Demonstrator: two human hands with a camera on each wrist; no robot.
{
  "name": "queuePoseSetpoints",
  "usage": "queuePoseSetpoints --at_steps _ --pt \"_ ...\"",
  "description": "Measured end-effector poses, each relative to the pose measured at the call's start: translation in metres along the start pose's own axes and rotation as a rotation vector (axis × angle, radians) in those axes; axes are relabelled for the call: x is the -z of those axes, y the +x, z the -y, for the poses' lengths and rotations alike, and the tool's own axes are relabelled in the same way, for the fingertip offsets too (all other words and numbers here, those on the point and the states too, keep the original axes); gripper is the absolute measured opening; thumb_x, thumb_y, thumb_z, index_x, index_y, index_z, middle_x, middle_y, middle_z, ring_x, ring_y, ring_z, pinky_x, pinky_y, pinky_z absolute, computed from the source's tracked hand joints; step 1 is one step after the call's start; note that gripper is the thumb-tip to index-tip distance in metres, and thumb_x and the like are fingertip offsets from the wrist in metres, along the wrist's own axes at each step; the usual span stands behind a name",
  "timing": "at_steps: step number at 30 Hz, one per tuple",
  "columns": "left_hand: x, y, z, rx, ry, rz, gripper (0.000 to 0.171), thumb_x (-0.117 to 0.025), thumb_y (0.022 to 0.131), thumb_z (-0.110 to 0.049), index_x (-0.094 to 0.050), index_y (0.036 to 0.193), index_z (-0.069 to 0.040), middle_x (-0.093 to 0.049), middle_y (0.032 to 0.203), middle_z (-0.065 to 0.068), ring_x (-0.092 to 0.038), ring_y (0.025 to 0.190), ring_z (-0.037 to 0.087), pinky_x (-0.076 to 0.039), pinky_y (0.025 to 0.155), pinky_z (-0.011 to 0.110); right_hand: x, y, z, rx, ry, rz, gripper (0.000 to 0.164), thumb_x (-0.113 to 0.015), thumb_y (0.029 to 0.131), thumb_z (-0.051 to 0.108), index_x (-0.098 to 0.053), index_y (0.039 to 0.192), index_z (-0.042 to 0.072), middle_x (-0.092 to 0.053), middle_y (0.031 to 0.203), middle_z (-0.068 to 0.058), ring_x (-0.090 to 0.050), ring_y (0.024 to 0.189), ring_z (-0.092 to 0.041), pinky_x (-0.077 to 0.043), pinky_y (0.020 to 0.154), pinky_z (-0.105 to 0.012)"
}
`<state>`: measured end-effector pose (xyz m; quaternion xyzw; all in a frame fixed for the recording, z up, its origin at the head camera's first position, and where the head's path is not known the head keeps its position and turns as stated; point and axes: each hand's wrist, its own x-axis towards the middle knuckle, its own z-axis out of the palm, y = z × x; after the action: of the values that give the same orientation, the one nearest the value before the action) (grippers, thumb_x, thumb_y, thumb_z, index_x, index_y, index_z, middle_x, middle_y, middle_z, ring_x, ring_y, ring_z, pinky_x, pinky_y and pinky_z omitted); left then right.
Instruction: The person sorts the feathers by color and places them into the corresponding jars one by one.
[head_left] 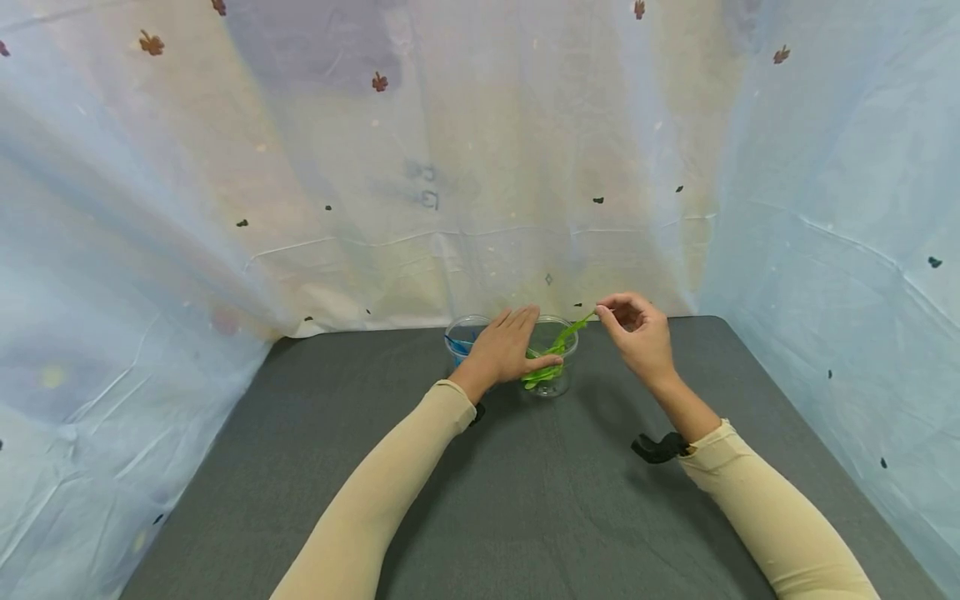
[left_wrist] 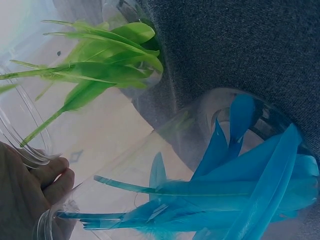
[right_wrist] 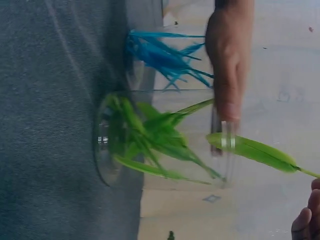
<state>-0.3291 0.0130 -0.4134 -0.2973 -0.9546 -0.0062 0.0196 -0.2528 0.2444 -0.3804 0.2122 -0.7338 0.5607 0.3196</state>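
Note:
My right hand (head_left: 643, 335) pinches the thin quill of a green feather (right_wrist: 265, 155), its broad tip at the mouth of a clear plastic cup (head_left: 552, 389). Several green feathers (left_wrist: 112, 70) lean inside that cup, quills upward. To its left stands a second clear cup (left_wrist: 145, 137) with several blue feathers (left_wrist: 260, 175). My left hand (head_left: 501, 350) rests across the rims of both cups. Its fingers look straight in the head view, and its thumb stretches over the near side of the green feathers' cup. It partly hides the blue feathers' cup there.
A dark grey cloth (head_left: 510, 500) covers the table beneath the cups. Close behind them hangs a pale patterned curtain (head_left: 487, 167), which also runs along both sides. A black band (head_left: 660, 448) sits at the right wrist.

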Motion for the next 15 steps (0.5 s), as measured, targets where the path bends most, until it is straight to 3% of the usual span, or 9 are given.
queuePoseSetpoints --at_steps 7,10,15 --pt "-0.001 0.001 0.001 0.003 0.001 -0.012 0.113 -0.036 0.096 -0.09 -0.012 0.174 -0.012 -0.018 0.18 0.004 -0.017 0.166 0.017 -0.009 0.137 0.04 -0.006 -0.003 0.005 -0.067 -0.088 0.09 0.012 -0.071 0.099 -0.009 -0.072 0.11 -0.015 -0.069 0.099 -0.033 -0.065 0.075 -0.027 -0.049 0.064 -0.016" --pt "-0.001 0.001 0.001 -0.001 -0.004 -0.015 0.113 -0.037 0.096 -0.09 -0.012 0.174 -0.012 -0.018 0.18 0.004 -0.017 0.166 0.017 -0.008 0.137 0.04 -0.008 -0.004 0.0 -0.105 -0.104 0.12 0.012 -0.071 0.1 -0.007 -0.073 0.109 -0.015 -0.071 0.098 -0.031 -0.066 0.076 -0.027 -0.05 0.064 -0.016" --pt "-0.001 0.001 0.001 -0.002 -0.008 -0.012 0.113 -0.037 0.096 -0.089 -0.01 0.175 -0.013 -0.017 0.18 0.004 -0.017 0.166 0.017 -0.007 0.137 0.038 -0.012 -0.007 -0.024 -0.136 -0.144 0.137 0.013 -0.072 0.101 -0.003 -0.076 0.11 -0.012 -0.073 0.097 -0.028 -0.064 0.073 -0.011 -0.049 0.063 -0.014"
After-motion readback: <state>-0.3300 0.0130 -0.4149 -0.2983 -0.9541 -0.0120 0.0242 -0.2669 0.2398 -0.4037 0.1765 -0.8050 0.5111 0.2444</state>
